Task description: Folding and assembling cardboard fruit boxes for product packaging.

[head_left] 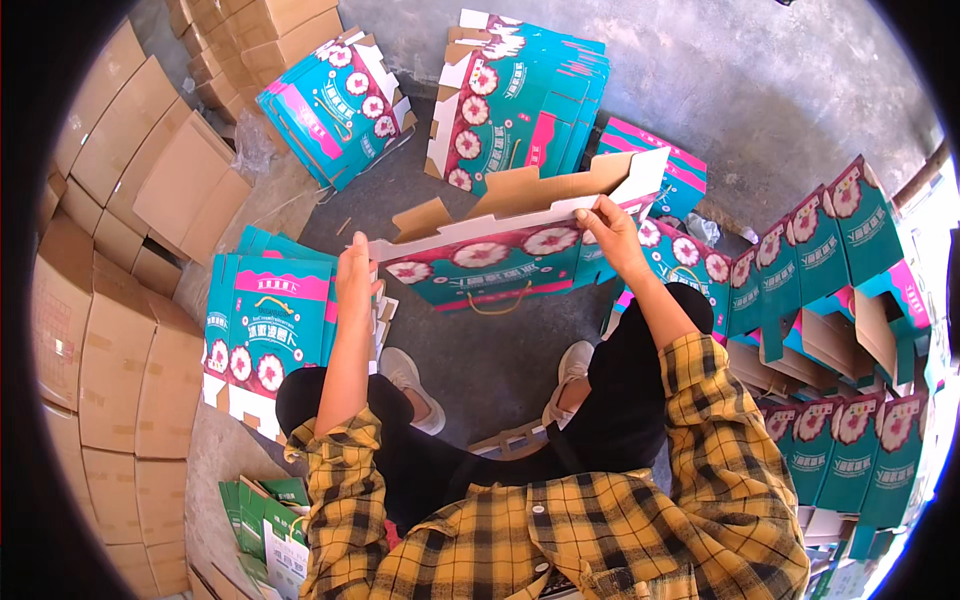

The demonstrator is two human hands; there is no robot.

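Observation:
A teal and pink cardboard gift box [480, 272] with round flower-like pictures and a cord handle is held up between my two hands, above my feet. Its brown and white flaps stand up along the open top. My left hand [357, 272] grips the box's left end, index finger pointing up along the edge and the other fingers curled at the corner. At the right, my right hand [614, 234] pinches the white top edge near the raised end flap.
Flattened teal boxes lie in a left stack [265, 320], a far-left stack [335, 105] and a far stack [530, 105]. Set-up teal boxes [850, 450] crowd the right. Brown cartons [110, 340] line the left, with green packaging [265, 520] at lower left. A grey wall [740, 70] rises behind.

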